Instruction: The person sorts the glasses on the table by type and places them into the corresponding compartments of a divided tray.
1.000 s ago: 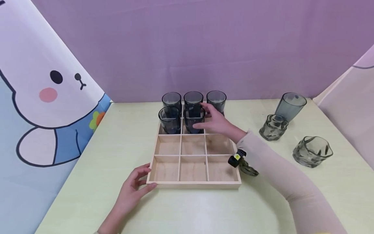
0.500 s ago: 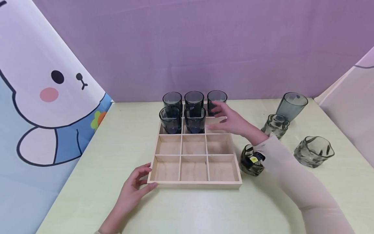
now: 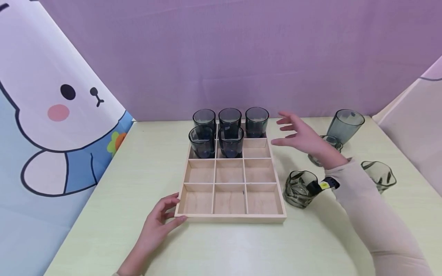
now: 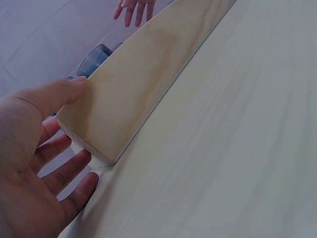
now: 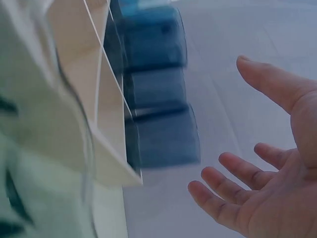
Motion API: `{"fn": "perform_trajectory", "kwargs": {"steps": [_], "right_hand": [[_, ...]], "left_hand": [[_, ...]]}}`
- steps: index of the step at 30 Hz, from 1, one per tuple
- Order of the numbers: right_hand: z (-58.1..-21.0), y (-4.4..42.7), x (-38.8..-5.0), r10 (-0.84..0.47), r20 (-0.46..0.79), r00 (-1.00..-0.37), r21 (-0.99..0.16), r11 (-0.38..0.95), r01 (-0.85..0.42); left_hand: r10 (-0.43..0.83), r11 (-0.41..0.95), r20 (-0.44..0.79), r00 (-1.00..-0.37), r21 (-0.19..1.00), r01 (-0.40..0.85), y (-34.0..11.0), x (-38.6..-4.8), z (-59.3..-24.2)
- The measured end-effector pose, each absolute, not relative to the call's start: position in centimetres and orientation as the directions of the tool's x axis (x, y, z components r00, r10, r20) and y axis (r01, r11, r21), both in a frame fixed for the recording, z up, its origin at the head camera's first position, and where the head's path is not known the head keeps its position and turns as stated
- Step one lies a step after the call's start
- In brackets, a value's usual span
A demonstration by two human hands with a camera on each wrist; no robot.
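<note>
A divided wooden tray [image 3: 238, 220] stands on the table, with smoked drinking glasses upright in its far compartments. Three fill the back row, including the back right glass [image 3: 257, 122]; the row before it holds a left glass [image 3: 202, 143] and a middle glass [image 3: 231, 142]. My left hand [image 3: 159, 218] holds the tray's near left corner, thumb at the front wall and fingers along the side, as the left wrist view also shows. To the right of the tray, my right hand [image 3: 300, 134] hangs in the air with fingers spread and nothing in them.
Right of the tray sits a short wavy glass [image 3: 299, 191], partly behind the wrist camera. Another wavy glass [image 3: 314, 159] is mostly covered by my right wrist, near a tall tapered glass [image 3: 345, 126]. A third wavy glass [image 3: 381, 174] is partly behind the sleeve.
My right hand has come away from the middle glass in the second row and moved right, past the tray's edge. The left hand and tray stay put.
</note>
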State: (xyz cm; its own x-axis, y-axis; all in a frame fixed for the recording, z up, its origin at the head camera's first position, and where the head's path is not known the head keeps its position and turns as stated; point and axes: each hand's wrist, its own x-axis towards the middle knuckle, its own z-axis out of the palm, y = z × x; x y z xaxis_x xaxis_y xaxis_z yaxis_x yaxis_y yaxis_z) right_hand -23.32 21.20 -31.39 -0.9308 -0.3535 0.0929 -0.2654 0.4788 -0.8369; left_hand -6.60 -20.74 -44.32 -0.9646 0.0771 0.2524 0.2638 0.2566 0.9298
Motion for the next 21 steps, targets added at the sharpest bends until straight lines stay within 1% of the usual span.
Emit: {"fn": "perform_trajectory", "kwargs": {"steps": [11, 14, 21], "right_hand": [[-31.1, 25.9, -23.8, -0.213, 0.066, -0.975, -0.836, 0.521, -0.170], [-31.1, 26.9, -23.9, -0.180, 0.070, -0.981, -0.819, 0.551, -0.159], [-31.5, 29.5, -24.3, -0.097, 0.089, -0.991, -0.820, 0.558, -0.129]], "left_hand": [[0.077, 0.261, 0.253, -0.964, 0.929, 0.264, -20.9, -6.7, -44.4], [0.079, 0.260, 0.255, -0.964, 0.928, 0.267, -20.9, -6.8, -44.5], [0.086, 0.256, 0.255, -0.963, 0.928, 0.269, -20.9, -6.9, -44.6]]}}
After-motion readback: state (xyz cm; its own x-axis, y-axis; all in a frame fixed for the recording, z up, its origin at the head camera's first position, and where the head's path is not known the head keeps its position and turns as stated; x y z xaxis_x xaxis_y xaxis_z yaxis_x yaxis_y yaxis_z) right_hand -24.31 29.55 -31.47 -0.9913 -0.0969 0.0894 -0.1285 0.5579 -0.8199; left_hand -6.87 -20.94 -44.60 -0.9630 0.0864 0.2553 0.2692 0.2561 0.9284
